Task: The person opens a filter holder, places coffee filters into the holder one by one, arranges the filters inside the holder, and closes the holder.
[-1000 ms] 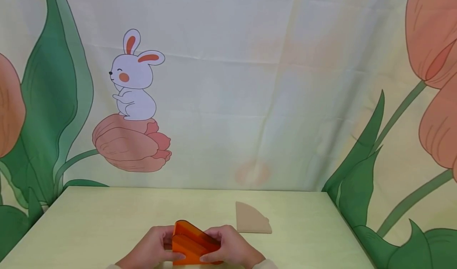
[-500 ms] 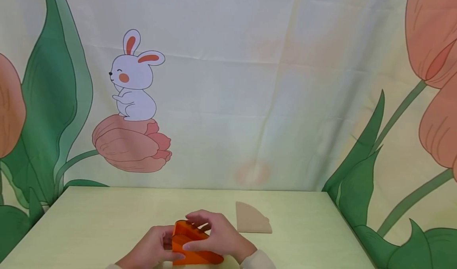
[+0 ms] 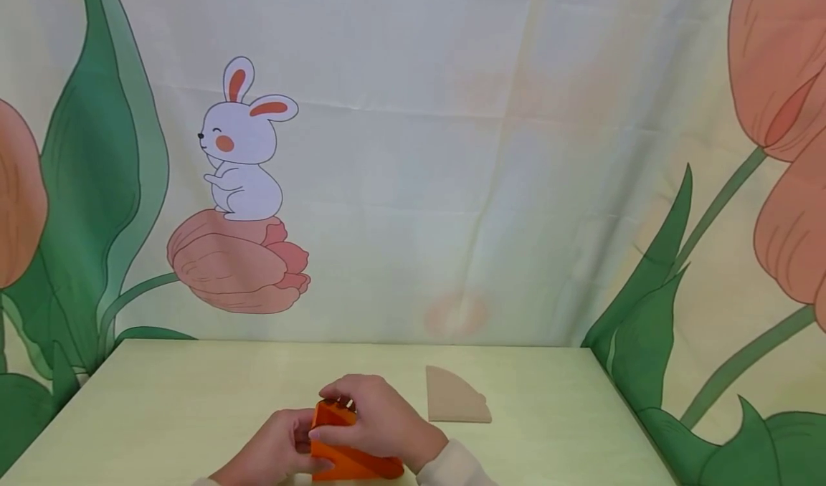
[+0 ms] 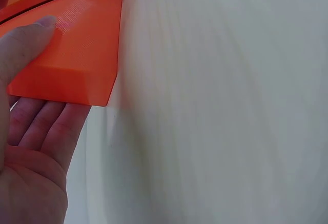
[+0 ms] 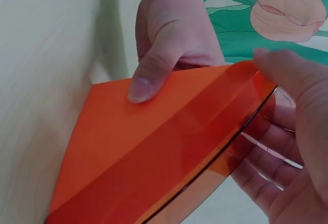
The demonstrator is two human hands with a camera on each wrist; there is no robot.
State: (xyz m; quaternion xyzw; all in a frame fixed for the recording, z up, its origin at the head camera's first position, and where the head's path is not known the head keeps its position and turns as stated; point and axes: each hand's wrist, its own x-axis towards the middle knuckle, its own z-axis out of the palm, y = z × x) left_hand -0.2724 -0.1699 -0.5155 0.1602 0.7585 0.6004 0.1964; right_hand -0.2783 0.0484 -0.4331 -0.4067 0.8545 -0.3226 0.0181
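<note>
Near side of the table (image 3: 548, 429), left to right: the left hand (image 3: 280, 443) grips the left end of an orange case (image 3: 355, 464) (translucent), thumb on its near face; the right hand (image 3: 381, 414) pinches its upper part; farther right and beyond lies a beige wedge (image 3: 454, 398)

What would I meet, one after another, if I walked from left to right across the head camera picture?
Big green leaf, drawn bunny, see-through orange thing, tan wedge, top-right tulip.
</note>
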